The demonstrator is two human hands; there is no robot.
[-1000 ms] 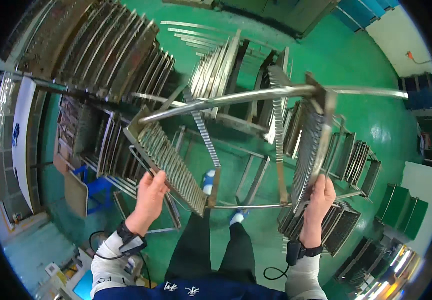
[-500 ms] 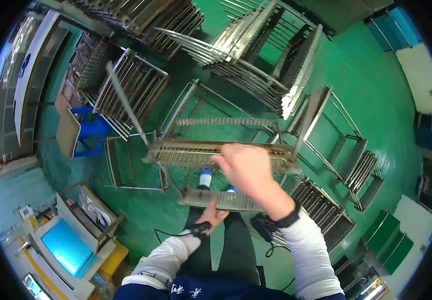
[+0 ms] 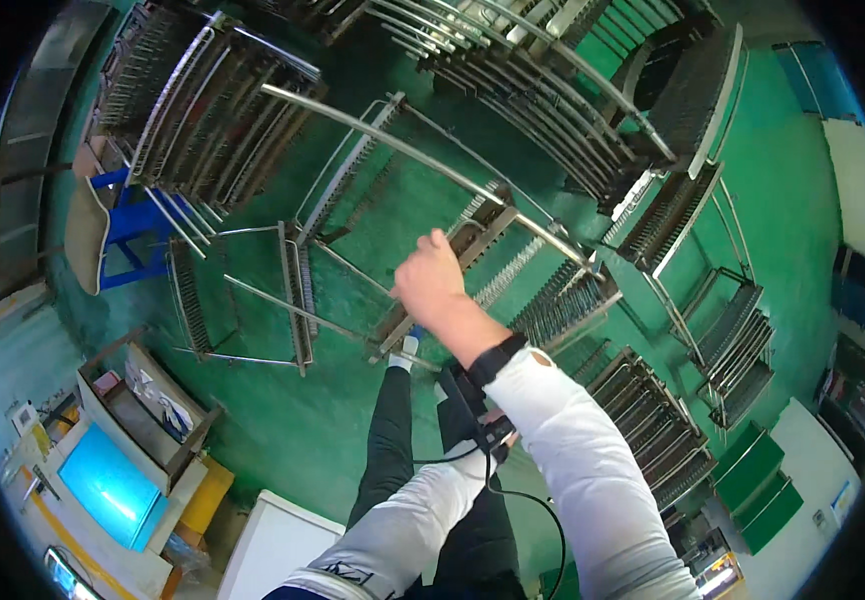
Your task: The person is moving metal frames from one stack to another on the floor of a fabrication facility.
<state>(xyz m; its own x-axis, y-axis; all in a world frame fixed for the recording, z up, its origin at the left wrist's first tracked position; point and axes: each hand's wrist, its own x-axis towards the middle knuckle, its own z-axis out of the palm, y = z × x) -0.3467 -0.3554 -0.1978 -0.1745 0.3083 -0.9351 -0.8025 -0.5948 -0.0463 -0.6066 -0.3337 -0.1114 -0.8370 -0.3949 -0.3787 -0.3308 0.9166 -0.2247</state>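
Since half a second ago, the open rack of grey-brown metal with slotted bars (image 3: 487, 234) has swung round: the bar that lay crosswise under the right hand (image 3: 432, 282) now slants, and the left hand (image 3: 498, 418) has slipped mostly behind the right forearm.

In the head view, the right hand is closed around the slanting slotted bar, between its two ends. The rack is held out in front of the person, above the glossy green floor (image 3: 243, 420). A long, straight, round steel rod (image 3: 383, 138) runs past the bar's upper end, and a second thin steel rod (image 3: 293, 308) reaches leftward near its lower end. Of the left hand only a little skin shows beside its black wrist strap; I cannot tell whether it grips anything.

Around the rack, on the floor's left side, stand a low metal frame with comb-toothed sides (image 3: 298, 290) and, near it, a blue stool with a tan seat (image 3: 138, 225). A dark stack of toothed racks (image 3: 218, 120) rises behind these. Toward the floor's right side are another dark rack stack (image 3: 653, 425) and, farther out, dark green panels (image 3: 768, 495). A bright blue sheet (image 3: 113, 485) lies on a pale table (image 3: 68, 540) at lower left.
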